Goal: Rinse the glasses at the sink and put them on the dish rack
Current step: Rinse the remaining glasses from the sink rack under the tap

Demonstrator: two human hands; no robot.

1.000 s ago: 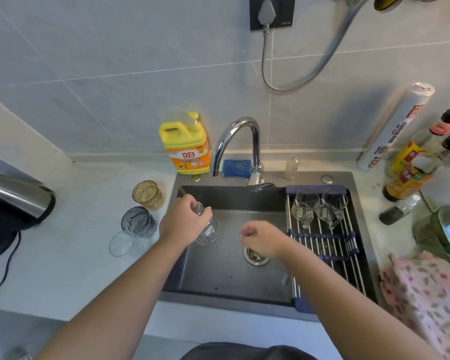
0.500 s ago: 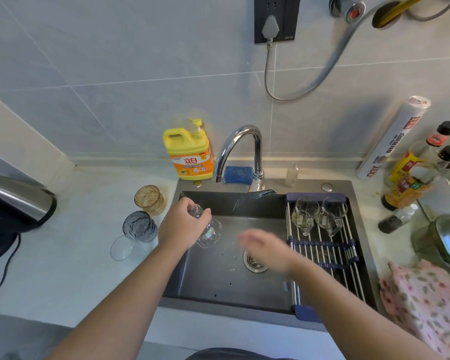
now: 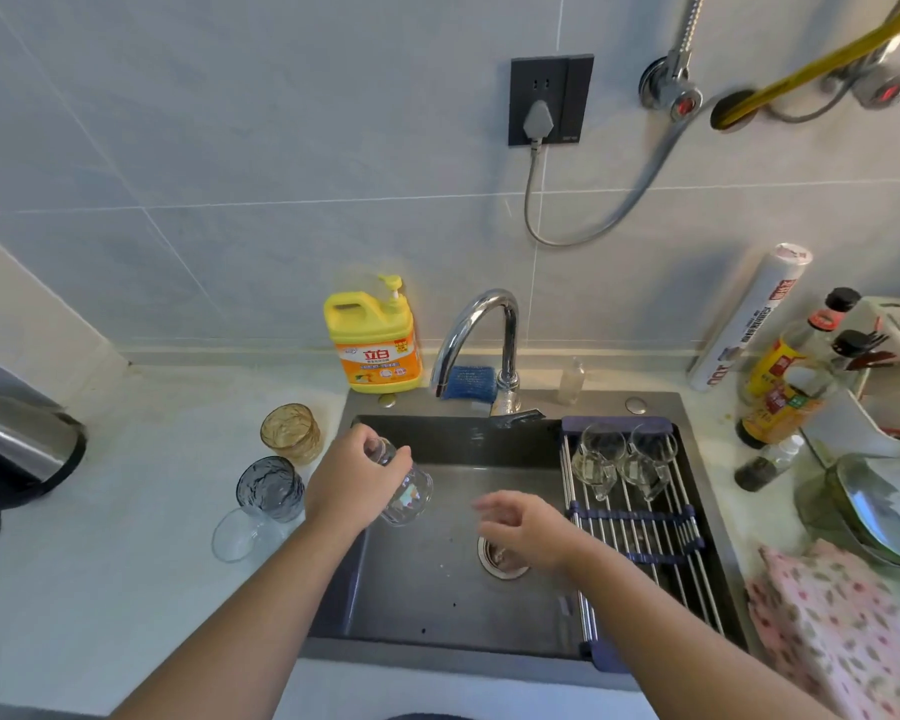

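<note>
- Amber glass [image 3: 289,432] and grey glass [image 3: 270,488] stand on the counter [image 3: 126,563] by the sink's left edge, with a clear tumbler [image 3: 240,535] just beside them, nearer us.
- Our left hand [image 3: 352,485] grips a tilted glass [image 3: 409,496] over the left side of the sink [image 3: 427,605], fingers wrapped round its base end.
- Our right hand [image 3: 526,530] hangs above the drain [image 3: 500,561], fingers loose and holding nothing.
- Across the sink's right side lies the dish rack [image 3: 640,532]; the racked glasses [image 3: 601,444] sit at its far end.
</note>
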